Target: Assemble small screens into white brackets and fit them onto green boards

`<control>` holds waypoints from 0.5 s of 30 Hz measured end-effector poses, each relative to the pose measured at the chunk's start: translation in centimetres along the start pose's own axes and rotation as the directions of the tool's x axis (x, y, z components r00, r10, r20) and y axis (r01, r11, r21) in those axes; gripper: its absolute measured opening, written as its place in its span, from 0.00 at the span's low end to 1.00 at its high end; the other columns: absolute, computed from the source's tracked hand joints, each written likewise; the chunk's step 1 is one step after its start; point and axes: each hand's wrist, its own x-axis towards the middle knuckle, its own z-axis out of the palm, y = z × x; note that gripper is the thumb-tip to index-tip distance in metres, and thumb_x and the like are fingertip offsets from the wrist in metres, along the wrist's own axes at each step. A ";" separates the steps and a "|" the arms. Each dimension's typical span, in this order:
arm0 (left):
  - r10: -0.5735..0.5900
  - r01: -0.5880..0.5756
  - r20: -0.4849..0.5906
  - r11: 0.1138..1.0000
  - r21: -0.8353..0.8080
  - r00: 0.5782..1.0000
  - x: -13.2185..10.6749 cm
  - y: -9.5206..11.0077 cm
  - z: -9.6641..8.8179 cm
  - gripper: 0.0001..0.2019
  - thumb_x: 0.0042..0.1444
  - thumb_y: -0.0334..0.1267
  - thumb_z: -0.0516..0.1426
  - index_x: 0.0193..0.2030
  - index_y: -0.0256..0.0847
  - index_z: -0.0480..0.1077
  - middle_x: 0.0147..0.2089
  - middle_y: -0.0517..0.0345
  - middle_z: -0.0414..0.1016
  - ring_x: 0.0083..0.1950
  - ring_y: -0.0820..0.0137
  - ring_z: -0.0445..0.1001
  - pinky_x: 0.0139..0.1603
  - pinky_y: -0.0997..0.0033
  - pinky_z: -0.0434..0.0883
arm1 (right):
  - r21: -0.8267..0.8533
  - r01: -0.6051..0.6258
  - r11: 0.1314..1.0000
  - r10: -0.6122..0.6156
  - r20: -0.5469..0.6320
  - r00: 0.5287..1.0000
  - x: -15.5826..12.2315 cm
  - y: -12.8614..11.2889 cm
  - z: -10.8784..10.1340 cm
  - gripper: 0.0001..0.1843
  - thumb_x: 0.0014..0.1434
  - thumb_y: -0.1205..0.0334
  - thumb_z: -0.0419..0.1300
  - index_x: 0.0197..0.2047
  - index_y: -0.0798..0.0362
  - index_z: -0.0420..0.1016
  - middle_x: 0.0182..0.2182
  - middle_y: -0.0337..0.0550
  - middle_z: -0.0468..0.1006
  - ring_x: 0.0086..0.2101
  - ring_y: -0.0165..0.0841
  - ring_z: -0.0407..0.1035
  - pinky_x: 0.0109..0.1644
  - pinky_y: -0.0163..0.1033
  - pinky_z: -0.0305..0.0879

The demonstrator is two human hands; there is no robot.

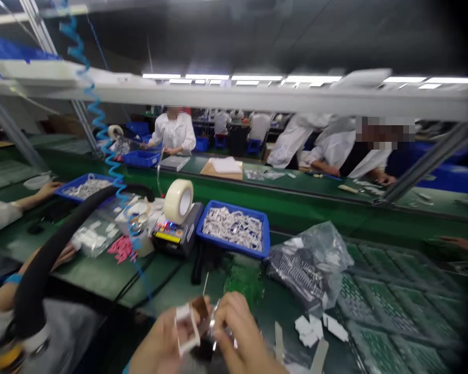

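My left hand [159,345] and my right hand [239,332] meet at the bottom middle of the view, low over a green worktable [171,291]. Between them sits a small part with a white frame and a brown and silvery piece [197,322]. Left fingers pinch the white frame side. Right fingers pinch the silvery side. Motion smears the part, so its exact shape is unclear. A few white paper pieces [315,328] lie on the table just right of my right hand.
A blue bin of small white parts [234,227], a tape dispenser with a big roll [178,208] and a crumpled plastic bag [312,262] stand beyond my hands. A black hose [50,254] arcs at left. Other people's hands work at left; co-workers sit across the green conveyor [296,200].
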 end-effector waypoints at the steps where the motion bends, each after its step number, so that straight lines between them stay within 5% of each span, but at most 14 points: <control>1: 0.009 -0.011 -0.009 0.991 -0.137 1.000 0.0 0.1 -0.4 0.17 0.41 0.49 0.66 0.34 0.39 0.78 0.47 0.49 0.77 0.56 0.54 0.70 0.63 0.55 0.60 | 0.051 -0.078 0.996 0.076 0.045 0.996 -0.2 0.0 -0.1 0.18 0.68 0.52 0.39 0.30 0.51 0.58 0.28 0.39 0.66 0.31 0.31 0.63 0.35 0.38 0.60; 4: 0.000 0.010 0.028 0.928 -0.372 1.000 -0.2 0.8 -0.8 0.15 0.42 0.46 0.66 0.34 0.38 0.79 0.51 0.51 0.76 0.56 0.59 0.69 0.63 0.59 0.60 | -0.066 -0.178 0.982 0.187 0.173 0.967 -1.5 1.9 0.9 0.16 0.68 0.58 0.40 0.30 0.51 0.60 0.28 0.40 0.66 0.30 0.32 0.62 0.33 0.37 0.59; 9: -0.013 0.084 0.160 0.892 -0.443 0.987 -1.0 1.6 0.5 0.15 0.46 0.45 0.65 0.37 0.36 0.78 0.52 0.50 0.76 0.56 0.62 0.70 0.63 0.63 0.61 | -0.379 -0.041 0.924 0.178 0.334 0.926 -2.6 5.7 3.1 0.15 0.64 0.66 0.46 0.27 0.53 0.67 0.25 0.44 0.68 0.28 0.36 0.61 0.32 0.41 0.55; 15: 0.024 0.048 0.184 0.926 -0.375 0.983 -1.4 1.8 1.2 0.15 0.48 0.43 0.64 0.38 0.34 0.77 0.53 0.49 0.74 0.56 0.61 0.70 0.64 0.61 0.59 | 0.060 -0.122 0.991 0.109 0.186 0.976 1.4 1.7 -1.4 0.07 0.62 0.60 0.53 0.44 0.50 0.65 0.38 0.44 0.72 0.40 0.35 0.67 0.42 0.40 0.64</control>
